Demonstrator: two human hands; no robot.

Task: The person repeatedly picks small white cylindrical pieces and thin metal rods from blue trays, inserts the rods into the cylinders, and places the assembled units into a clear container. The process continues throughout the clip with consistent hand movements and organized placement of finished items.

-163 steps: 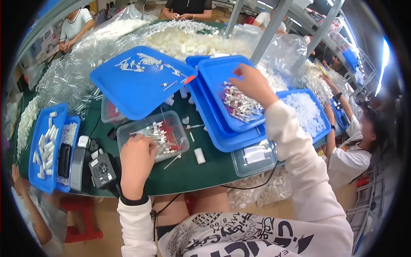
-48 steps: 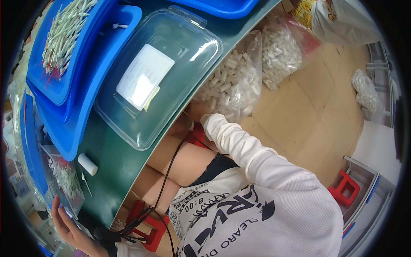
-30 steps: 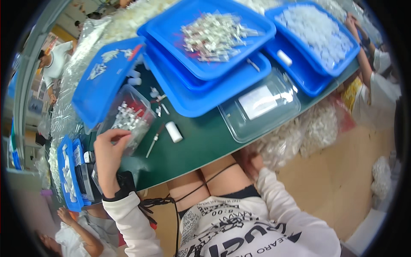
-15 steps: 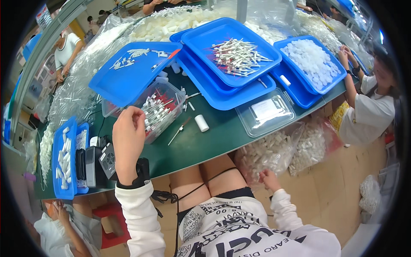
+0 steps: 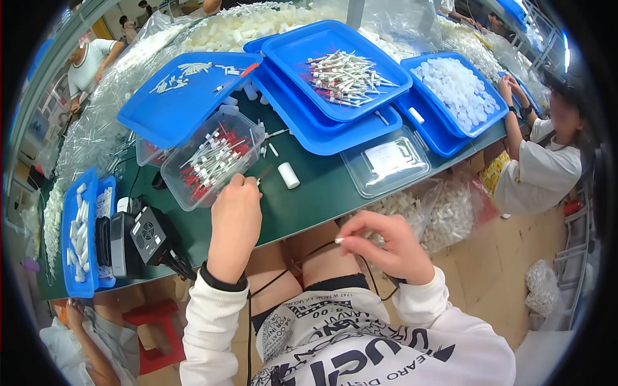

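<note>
My left hand reaches over the table's front, its fingers closed in a pinch on a thin white stick with a reddish end. Most of that stick is hidden behind the fingers. Over my lap, my right hand pinches a small white piece between thumb and finger. A clear plastic box holding several white-and-red sticks stands just beyond my left hand. Right of that hand, a white cylinder lies on the green table.
Stacked blue trays hold more sticks. A tilted blue tray overhangs the box. Farther right are a clear lid and a tray of white discs. A dark device stands left. Co-workers sit at right and lower left.
My left hand has moved right and down to the stick that lay on the table. My right hand has risen from beside my lap, bringing a small white piece into view.
</note>
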